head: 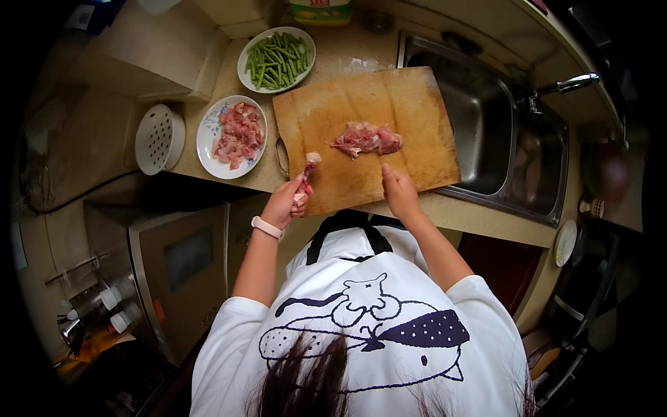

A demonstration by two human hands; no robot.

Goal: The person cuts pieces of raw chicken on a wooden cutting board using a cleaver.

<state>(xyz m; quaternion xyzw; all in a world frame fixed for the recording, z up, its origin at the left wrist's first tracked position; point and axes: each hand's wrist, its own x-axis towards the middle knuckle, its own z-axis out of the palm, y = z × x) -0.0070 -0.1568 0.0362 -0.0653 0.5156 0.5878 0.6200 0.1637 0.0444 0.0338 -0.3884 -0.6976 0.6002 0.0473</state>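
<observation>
My left hand, with a pale band on the wrist, grips a chicken leg bone at the left near corner of the wooden cutting board. The bone's knobby end points away from me, and scraps of raw meat cling to it. On the board's middle lies a piece of raw boned meat, apparently chicken. Just short of that meat, over the board's near edge, is my right hand, fingers curled and thumb pointing forward. Whether anything is inside its grasp is hidden.
Left of the board stand a plate of cut raw meat, a plate of green beans and a white perforated basket. The board's right side overlaps the rim of a steel double sink with a faucet. A bottle stands behind.
</observation>
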